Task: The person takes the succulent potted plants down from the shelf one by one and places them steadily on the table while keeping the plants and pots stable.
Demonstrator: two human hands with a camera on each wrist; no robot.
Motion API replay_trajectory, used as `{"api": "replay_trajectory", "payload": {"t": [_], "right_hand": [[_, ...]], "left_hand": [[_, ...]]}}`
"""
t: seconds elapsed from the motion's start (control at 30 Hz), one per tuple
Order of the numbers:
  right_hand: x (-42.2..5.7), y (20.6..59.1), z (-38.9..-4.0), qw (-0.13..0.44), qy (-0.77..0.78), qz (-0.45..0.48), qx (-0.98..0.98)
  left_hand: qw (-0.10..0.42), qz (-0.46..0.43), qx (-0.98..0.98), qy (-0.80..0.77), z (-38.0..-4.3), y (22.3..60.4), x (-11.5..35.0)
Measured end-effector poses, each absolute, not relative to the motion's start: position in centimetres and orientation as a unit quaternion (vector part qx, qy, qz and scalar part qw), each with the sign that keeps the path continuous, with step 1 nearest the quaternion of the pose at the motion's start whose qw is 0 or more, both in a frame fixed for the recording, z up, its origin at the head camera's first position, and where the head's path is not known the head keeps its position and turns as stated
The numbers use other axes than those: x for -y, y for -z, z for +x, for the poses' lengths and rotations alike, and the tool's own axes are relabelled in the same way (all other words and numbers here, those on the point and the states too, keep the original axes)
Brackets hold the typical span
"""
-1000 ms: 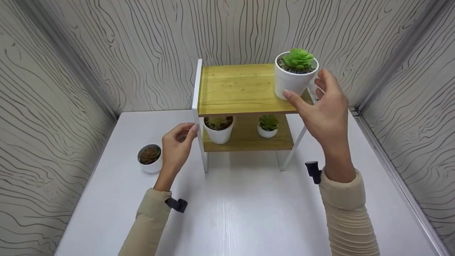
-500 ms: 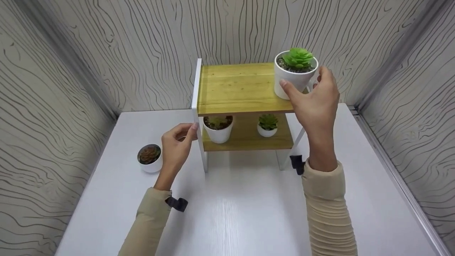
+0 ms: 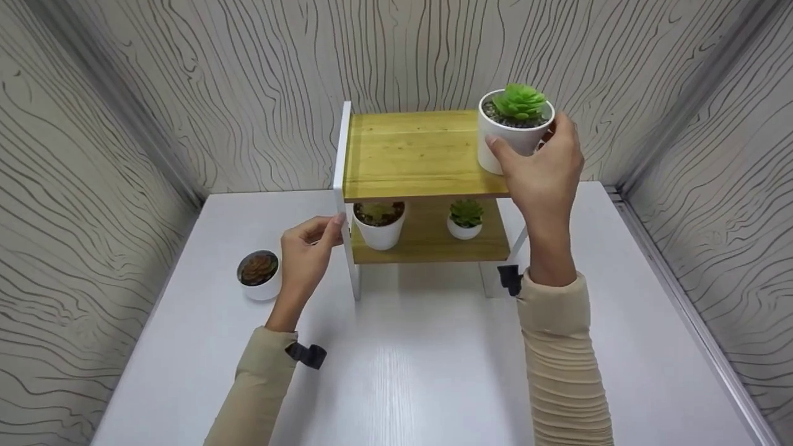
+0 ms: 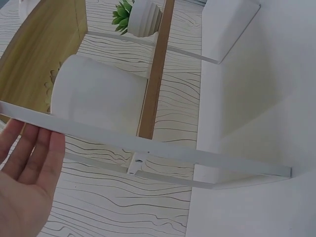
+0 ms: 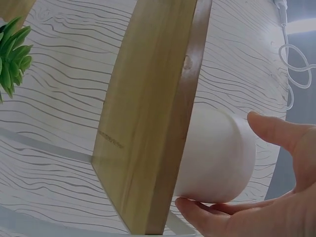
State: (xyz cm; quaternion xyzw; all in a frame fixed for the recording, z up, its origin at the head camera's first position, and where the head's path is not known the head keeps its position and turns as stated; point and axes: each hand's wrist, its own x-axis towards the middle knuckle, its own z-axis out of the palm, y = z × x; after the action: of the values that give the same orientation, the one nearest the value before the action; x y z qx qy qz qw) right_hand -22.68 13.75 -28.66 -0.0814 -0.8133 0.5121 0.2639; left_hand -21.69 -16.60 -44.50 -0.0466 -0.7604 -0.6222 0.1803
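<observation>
A two-tier wooden shelf (image 3: 409,152) with white metal side frames stands on the white table. On its upper board, at the right end, sits a white pot (image 3: 497,148) with a bright green succulent. My right hand (image 3: 548,179) holds this pot, thumb on the near side and fingers round the right; the right wrist view shows the pot's side (image 5: 215,158) between thumb and fingers. My left hand (image 3: 308,251) pinches the left upright of the frame (image 4: 103,131) just below the upper board. Part of its fingers is hidden behind that upright.
On the lower board stand a larger white potted plant (image 3: 380,230) at left and a small potted succulent (image 3: 465,220) at right. A white pot with a brownish succulent (image 3: 259,275) is on the table (image 3: 396,371), left of my left hand. Patterned walls enclose the table.
My right hand has moved left and its thumb and fingers have come round the pot. The pot stays about where it was. My left hand keeps its place at the frame.
</observation>
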Motion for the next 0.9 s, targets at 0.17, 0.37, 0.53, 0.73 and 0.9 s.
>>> {"api": "replay_trajectory", "payload": {"t": [0.17,0.37,0.53,0.73,0.9], "right_hand": [[-13.6,28.7,-23.4,0.257,-0.503,-0.093,0.820],[-13.6,29.1,-24.1,0.261,-0.507,-0.091,0.816],[-13.8,29.4,-24.4,0.263,-0.507,-0.080,0.817],[-14.0,29.3,-24.6,0.251,-0.510,-0.082,0.819],[-14.1,29.2,-24.6,0.245,-0.510,-0.082,0.821]], "left_hand": [[0.180,-0.046,0.763,0.619,-21.6,44.6,16.7],[0.178,-0.047,0.768,0.614,-21.6,44.6,16.7],[0.182,-0.054,0.764,0.616,-21.7,44.6,16.7],[0.176,-0.050,0.772,0.609,-21.7,44.7,16.6],[0.175,-0.049,0.774,0.606,-21.7,44.8,16.6]]}}
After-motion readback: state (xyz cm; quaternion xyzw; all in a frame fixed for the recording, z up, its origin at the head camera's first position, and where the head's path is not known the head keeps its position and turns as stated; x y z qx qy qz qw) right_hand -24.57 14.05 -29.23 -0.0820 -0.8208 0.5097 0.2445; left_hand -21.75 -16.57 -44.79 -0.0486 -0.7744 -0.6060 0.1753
